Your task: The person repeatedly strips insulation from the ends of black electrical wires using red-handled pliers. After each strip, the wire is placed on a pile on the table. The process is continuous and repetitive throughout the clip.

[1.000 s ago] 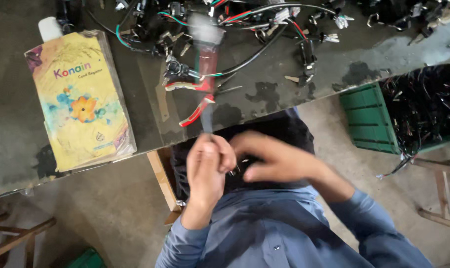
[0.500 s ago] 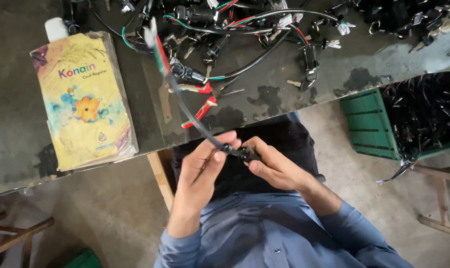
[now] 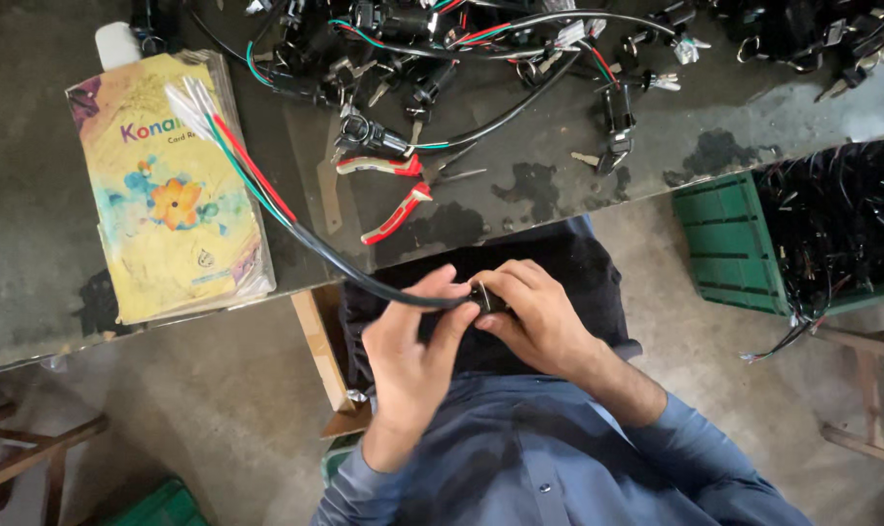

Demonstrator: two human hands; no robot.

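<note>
A black sheathed cable [image 3: 349,271] runs from my lap up to the left, and its red, green and white wire ends [image 3: 218,127] fan out over the yellow book. My left hand [image 3: 413,360] grips the cable just below the bench edge. My right hand [image 3: 534,321] pinches a small black part [image 3: 488,297] at the cable's near end. Both hands meet over my dark lap cloth, thumbs almost touching.
The dark bench [image 3: 33,224] holds a yellow book [image 3: 174,195], red-handled pliers [image 3: 398,190] and a tangle of black switches, keys and wires [image 3: 481,58]. A green crate [image 3: 729,244] of wiring stands at the right. Wooden stools flank me.
The cable's free end has swung left and down, from above the pliers to over the yellow book. My hands have separated slightly and now hold the cable's near end level.
</note>
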